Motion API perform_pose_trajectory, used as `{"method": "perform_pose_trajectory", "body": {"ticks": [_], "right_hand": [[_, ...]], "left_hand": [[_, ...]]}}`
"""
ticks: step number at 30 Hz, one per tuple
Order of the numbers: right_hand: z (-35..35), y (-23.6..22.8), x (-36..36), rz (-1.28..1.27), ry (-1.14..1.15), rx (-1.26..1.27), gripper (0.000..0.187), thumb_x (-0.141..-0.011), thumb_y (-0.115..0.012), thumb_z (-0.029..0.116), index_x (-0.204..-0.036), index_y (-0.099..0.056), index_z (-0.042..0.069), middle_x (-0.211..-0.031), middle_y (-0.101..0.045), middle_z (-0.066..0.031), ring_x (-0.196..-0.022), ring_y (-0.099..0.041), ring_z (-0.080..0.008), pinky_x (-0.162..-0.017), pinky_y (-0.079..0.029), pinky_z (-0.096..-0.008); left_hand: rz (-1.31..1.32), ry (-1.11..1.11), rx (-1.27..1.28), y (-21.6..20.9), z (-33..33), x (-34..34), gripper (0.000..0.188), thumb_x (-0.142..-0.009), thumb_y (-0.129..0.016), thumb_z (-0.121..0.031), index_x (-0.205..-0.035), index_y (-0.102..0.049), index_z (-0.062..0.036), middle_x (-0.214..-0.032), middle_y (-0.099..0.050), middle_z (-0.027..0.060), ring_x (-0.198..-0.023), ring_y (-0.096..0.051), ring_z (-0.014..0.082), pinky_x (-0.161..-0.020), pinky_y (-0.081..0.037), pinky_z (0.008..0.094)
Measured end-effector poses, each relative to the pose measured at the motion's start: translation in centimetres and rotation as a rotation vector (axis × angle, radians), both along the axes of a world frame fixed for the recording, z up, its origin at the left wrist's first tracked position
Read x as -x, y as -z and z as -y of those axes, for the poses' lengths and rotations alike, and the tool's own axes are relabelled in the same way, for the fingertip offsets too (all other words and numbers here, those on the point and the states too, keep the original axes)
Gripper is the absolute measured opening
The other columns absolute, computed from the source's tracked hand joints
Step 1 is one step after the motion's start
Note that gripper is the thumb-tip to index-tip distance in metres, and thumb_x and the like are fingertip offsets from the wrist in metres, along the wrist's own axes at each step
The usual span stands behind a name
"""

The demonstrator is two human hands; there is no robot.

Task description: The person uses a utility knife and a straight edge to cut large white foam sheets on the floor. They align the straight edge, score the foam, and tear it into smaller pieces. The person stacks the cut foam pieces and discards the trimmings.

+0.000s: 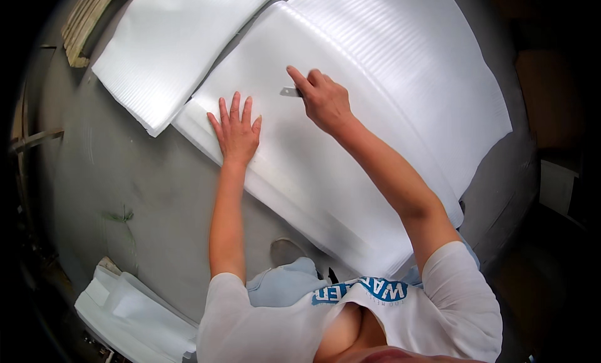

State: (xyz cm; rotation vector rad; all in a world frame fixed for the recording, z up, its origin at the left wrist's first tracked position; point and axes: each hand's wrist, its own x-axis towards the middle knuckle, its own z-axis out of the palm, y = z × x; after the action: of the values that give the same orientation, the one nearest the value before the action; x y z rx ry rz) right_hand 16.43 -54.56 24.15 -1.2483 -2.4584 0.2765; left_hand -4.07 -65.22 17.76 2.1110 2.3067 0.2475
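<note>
My left hand (238, 137) lies flat, fingers spread, on the near-left edge of a stack of white foam sheets (319, 169). Above the middle of the stack is my right hand (325, 100), closed around a utility knife (290, 92). Its short grey metal blade, with a small hole, sticks out to the left of the fist; the handle is hidden in my palm. The right index finger points out to the upper left. Whether the blade touches the foam I cannot tell.
Another white foam sheet (163, 43) lies at the far left, and a ribbed one (413, 56) at the far right. Folded white foam (131, 313) sits at lower left. A bundle of tan strips (84, 25) is at upper left, a brown box (551, 100) at right.
</note>
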Motion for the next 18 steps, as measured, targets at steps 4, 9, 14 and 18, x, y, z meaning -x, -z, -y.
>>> {"method": "perform_pose_trajectory", "body": {"ticks": [4, 9, 14, 18], "right_hand": [[-7.7, 4.2, 2.5, 0.274, -0.019, -0.178, 0.043, -0.093, -0.05, 0.015, -0.135, -0.047, 0.022, -0.134, -0.049, -0.0032, -0.116, -0.049, -0.027, -0.094, -0.039, -0.0411], [-11.5, 7.4, 2.0, 0.21, 0.021, -0.059, 0.041, -0.093, -0.041, 0.013, -0.132, -0.045, 0.022, -0.144, -0.042, 0.0024, -0.128, -0.038, -0.0263, -0.103, -0.031, -0.0401], [-13.9, 7.3, 2.9, 0.197, 0.063, 0.042, 0.04, -0.092, -0.046, 0.014, -0.13, -0.051, 0.026, -0.14, -0.047, 0.0096, -0.122, -0.045, -0.0246, -0.094, -0.036, -0.0379], [-15.2, 8.2, 3.0, 0.039, 0.183, 0.124, 0.039, -0.09, -0.046, 0.013, -0.124, -0.06, 0.025, -0.132, -0.055, 0.0119, -0.114, -0.046, -0.0234, -0.091, -0.037, -0.037]], "left_hand": [[0.001, 0.014, 0.016, -0.1, -0.4, -0.3, 0.054, -0.093, -0.057, -0.034, -0.142, -0.04, -0.0188, -0.154, -0.024, 0.0028, -0.144, -0.016, 0.0347, -0.11, -0.009, 0.067], [-0.012, 0.003, 0.041, -0.3, -0.1, -0.4, 0.054, -0.092, -0.058, -0.033, -0.141, -0.041, -0.0186, -0.153, -0.024, 0.0036, -0.144, -0.016, 0.0356, -0.11, -0.01, 0.0673], [-0.02, 0.002, 0.03, -0.4, -0.2, -0.5, 0.051, -0.092, -0.058, -0.03, -0.139, -0.044, -0.0174, -0.151, -0.028, 0.0054, -0.142, -0.019, 0.0353, -0.109, -0.011, 0.0678], [-0.017, -0.075, 0.037, -1.2, -2.4, -2.1, 0.039, -0.091, -0.06, -0.021, -0.127, -0.053, -0.0082, -0.141, -0.041, 0.0102, -0.137, -0.031, 0.0359, -0.109, -0.019, 0.064]]}}
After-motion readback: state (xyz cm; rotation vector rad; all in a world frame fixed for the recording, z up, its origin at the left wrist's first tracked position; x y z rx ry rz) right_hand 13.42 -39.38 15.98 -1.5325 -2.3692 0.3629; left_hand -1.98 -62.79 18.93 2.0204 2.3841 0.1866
